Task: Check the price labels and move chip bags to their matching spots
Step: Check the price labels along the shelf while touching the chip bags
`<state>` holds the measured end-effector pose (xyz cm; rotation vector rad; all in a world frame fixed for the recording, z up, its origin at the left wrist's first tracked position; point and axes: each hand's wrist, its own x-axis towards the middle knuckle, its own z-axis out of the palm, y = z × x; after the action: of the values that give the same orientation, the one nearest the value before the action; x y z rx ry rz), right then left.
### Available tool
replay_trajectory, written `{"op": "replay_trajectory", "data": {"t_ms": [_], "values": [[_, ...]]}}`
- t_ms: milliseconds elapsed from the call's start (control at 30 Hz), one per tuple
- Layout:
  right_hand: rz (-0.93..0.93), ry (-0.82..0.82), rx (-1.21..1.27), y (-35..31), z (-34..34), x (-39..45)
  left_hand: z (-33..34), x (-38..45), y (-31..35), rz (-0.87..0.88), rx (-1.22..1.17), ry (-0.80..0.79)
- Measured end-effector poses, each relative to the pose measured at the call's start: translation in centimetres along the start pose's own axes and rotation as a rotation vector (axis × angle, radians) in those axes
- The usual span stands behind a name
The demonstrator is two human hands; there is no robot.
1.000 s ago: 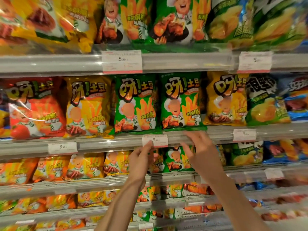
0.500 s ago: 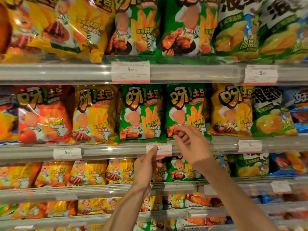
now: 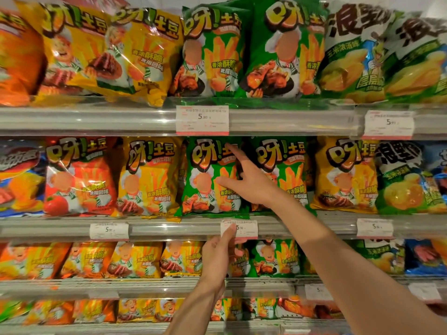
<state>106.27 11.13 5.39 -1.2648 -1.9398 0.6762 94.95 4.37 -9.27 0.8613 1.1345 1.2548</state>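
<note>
While the left hand [image 3: 219, 257] reaches up from the lower centre of the frame, its thumb and fingers pinch the lower left corner of a white price label [image 3: 239, 229] on the shelf rail [image 3: 169, 229] at mid-frame. The label reads 5.90. The right hand [image 3: 246, 180] sits just above it, centre of the frame, fingers spread and straight, with the forefinger and thumb laid against the front of a green chip bag [image 3: 208, 177]. That bag stands upright directly above the pinched label, between a yellow chip bag [image 3: 150, 177] on its left and a second green bag [image 3: 287, 175] on its right. Another 5.90 label [image 3: 202, 120] is fixed to the rail one shelf higher, under further green bags [image 3: 212, 54].
</note>
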Motion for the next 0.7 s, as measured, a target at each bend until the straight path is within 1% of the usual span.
{"op": "replay_trajectory", "data": {"t_ms": [100, 233, 300, 500, 700], "values": [[0.013, 0.052, 0.072, 0.33, 0.51, 0.22, -0.04, -0.19, 0.11, 0.004, -0.002, -0.015], [-0.025, 0.167, 0.005, 0.13, 0.49, -0.04, -0.06, -0.21, 0.13, 0.004, -0.002, -0.025], [-0.037, 0.191, -0.035, 0.06, 0.43, -0.16, -0.05, -0.13, 0.12, 0.001, 0.001, -0.020], [-0.004, 0.168, -0.127, 0.26, 0.43, -0.06, -0.14, -0.09, 0.06, -0.007, 0.001, -0.028], [-0.007, 0.105, -0.100, 0.54, 0.27, 0.32, -0.06, -0.40, 0.35, -0.003, -0.001, -0.039]]}}
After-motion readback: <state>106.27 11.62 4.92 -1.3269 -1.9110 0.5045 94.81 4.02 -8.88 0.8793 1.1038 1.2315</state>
